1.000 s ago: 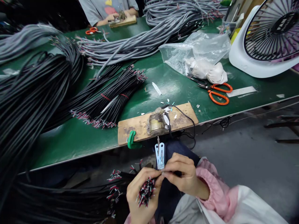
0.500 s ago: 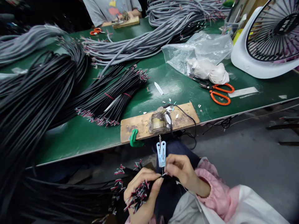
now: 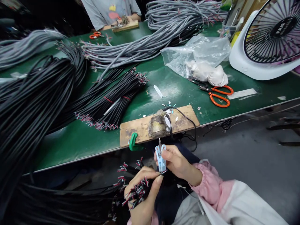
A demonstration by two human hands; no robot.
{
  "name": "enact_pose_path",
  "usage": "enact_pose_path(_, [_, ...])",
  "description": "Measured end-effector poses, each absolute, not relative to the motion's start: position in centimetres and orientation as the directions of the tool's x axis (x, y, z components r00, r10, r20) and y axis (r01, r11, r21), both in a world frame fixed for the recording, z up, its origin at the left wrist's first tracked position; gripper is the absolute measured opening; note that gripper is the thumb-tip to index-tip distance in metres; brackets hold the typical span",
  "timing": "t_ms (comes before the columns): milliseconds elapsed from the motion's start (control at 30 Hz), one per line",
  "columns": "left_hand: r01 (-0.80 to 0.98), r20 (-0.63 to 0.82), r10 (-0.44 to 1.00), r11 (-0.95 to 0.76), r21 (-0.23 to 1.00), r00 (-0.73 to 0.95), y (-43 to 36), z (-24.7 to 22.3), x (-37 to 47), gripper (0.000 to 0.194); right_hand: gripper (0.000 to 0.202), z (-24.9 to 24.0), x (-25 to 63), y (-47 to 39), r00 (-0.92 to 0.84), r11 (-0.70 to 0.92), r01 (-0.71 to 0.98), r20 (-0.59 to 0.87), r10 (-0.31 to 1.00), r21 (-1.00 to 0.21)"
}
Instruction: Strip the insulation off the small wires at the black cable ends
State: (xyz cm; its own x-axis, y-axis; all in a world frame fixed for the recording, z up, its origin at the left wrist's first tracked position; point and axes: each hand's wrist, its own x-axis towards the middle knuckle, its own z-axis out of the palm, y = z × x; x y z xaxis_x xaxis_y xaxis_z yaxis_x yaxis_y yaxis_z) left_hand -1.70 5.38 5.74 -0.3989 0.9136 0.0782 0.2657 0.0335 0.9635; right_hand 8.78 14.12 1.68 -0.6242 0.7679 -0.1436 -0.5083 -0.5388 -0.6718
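Note:
My left hand (image 3: 144,193) is wrapped round a bundle of black cables (image 3: 138,191) whose stripped ends show red, white and black wires. Thumb and forefinger pinch one cable end just below a light blue clip (image 3: 160,160). My right hand (image 3: 174,161) grips that clip from the right, with thumb and fingers on its sides. A metal tip (image 3: 160,143) sticks up at the clip's top, just below a worn wooden board (image 3: 134,127). On the board sits a rough, brownish round block (image 3: 157,126) with a black cord (image 3: 187,116) beside it.
A green clamp (image 3: 134,142) holds the board's left part at the green table's (image 3: 93,147) edge. Black cables (image 3: 35,93) fill the left, grey cables (image 3: 140,47) the back. Orange-handled scissors (image 3: 219,97), a plastic bag (image 3: 199,51) and a fan (image 3: 248,59) lie right. A person (image 3: 110,12) sits opposite.
My right hand has moved up and left from the wire end to the blue clip and closed on it. My left hand still holds the bundle. The view has shifted slightly.

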Motion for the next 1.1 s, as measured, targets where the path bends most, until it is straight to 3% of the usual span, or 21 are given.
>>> enact_pose_path(233, [0.267,0.051,0.926,0.055,0.962,-0.375,5.6,6.0,-1.6,0.015,0.055,1.8,8.7,14.2,-0.645,-0.571,-0.536,-0.136,0.752,-0.622])
enact_pose_path(433, [0.225,0.039,0.925,0.051,0.973,-0.378,5.6,5.8,-1.6,0.015,0.066,0.7,8.4,13.3,-0.646,-0.572,-0.544,-0.129,0.753,-0.614])
enact_pose_path(667, [0.223,0.039,0.923,0.052,0.974,-0.383,5.2,5.7,-1.5,0.014,0.06,-0.9,9.6,12.6,-0.582,-0.585,-0.561,-0.223,0.782,-0.586])
enact_pose_path(800, [0.2,-0.004,0.927,0.086,0.976,-0.374,4.7,5.5,-1.8,0.014,0.05,-1.3,10.7,11.9,-0.569,-0.558,-0.517,-0.226,0.791,-0.649])
enact_pose_path(1000, [0.109,-0.256,0.957,0.272,0.956,-0.137,3.3,3.6,-1.9,0.025,0.041,-1.1,12.3,11.3,-0.571,-0.409,-0.371,-0.143,0.808,-0.834])
enact_pose_path(1100, [0.02,-0.297,0.951,0.3,0.954,-0.089,3.2,2.1,-1.5,0.022,0.033,-0.7,12.8,11.3,-0.606,-0.278,-0.261,-0.067,0.793,-0.924])
